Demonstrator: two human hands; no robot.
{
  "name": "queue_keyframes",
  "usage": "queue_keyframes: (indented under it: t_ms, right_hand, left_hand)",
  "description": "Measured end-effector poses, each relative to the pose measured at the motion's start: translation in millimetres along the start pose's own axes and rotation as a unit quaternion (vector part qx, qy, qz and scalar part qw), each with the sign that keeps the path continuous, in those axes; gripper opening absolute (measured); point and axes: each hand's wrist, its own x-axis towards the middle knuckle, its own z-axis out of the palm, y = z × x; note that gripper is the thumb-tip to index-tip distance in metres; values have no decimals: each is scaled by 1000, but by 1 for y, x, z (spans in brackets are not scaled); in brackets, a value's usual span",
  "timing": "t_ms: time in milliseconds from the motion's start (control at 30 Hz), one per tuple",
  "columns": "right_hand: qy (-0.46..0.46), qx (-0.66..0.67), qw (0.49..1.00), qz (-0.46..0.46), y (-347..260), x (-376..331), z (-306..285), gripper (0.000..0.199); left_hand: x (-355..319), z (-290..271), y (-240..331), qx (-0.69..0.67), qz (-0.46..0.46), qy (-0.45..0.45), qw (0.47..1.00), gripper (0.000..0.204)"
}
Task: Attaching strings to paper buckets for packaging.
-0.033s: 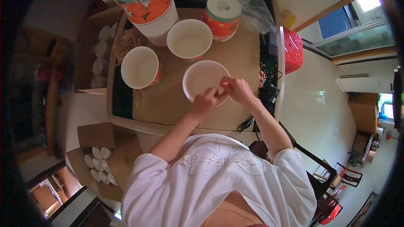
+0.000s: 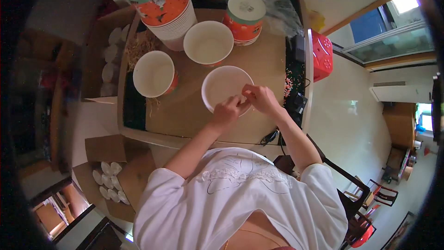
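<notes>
A white round tub (image 2: 221, 82), seen from above, stands in the middle of the cardboard-covered table. Over its near right rim my left hand (image 2: 227, 112) and my right hand (image 2: 261, 98) meet, fingers closed in a pinch. Whatever lies between the fingertips is too small to make out, and I cannot tell whether they grip the rim. Behind the tub is an open orange paper tub (image 2: 208, 43) with a white inside. To the left sits another open paper tub (image 2: 153, 74), its orange side partly showing.
A tall stack of orange tubs (image 2: 167, 18) rises at the far left, beside a lidded orange tub (image 2: 244, 16) and crumpled clear plastic (image 2: 276, 7). Pink and white bits (image 2: 288, 84) and black cables (image 2: 269, 137) lie at the right. A cardboard box (image 2: 105, 153) stands lower left, a red stool (image 2: 322, 56) right.
</notes>
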Motion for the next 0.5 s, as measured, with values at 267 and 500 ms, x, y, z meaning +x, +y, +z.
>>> queue_keyframes:
  t_ms: [267,500]
  right_hand:
    - [15,1,1000,-23,12,-7,2,9]
    - [114,74,990,-44,1,-25,12,7]
  left_hand:
    - [11,9,-1,28,-14,-6,999,10]
    - [10,15,-10,-268,-131,-9,955,16]
